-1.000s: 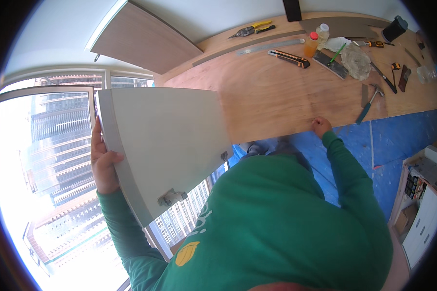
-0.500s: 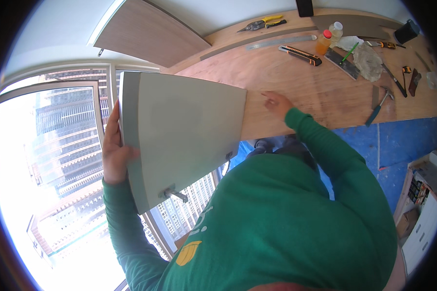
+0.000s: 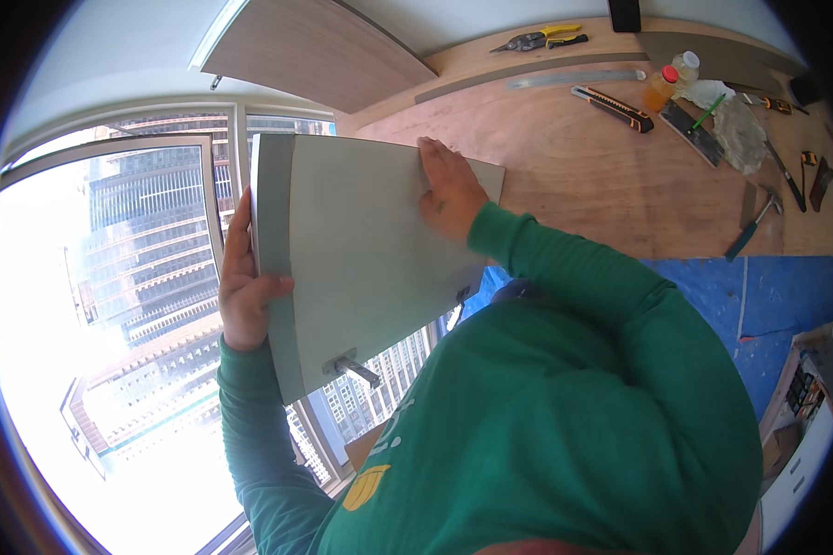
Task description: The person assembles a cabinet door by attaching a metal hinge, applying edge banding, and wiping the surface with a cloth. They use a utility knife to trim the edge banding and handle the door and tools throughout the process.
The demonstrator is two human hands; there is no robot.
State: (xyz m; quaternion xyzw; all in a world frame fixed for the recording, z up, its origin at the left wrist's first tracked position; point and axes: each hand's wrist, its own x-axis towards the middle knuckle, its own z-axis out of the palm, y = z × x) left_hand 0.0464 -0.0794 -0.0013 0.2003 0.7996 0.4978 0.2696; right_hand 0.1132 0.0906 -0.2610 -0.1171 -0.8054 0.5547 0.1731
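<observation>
A pale grey-green cabinet door (image 3: 366, 240) with a darker band along its left side is held up in front of me. Two metal hinges are fixed to its near edge, the larger one (image 3: 352, 367) at the left. My left hand (image 3: 247, 291) grips the door's left edge, thumb on the face and fingers around the outer side. At the far edge, towards the right, my right hand (image 3: 452, 194) closes over the door, its fingertips at the rim and its thumb on the face.
A wooden worktop (image 3: 602, 185) carries a utility knife (image 3: 613, 108), yellow-handled snips (image 3: 541, 39), a steel ruler (image 3: 576, 80), bottles (image 3: 662, 88) and a hammer (image 3: 754, 227). Left stands a window (image 3: 148, 305). A wood-grain panel (image 3: 315, 65) leans behind. Blue sheeting (image 3: 703, 287) covers the floor.
My right hand has moved left from above the worktop onto the door's far edge. The view has shifted, so the door and tools appear farther right. My left hand keeps its grip.
</observation>
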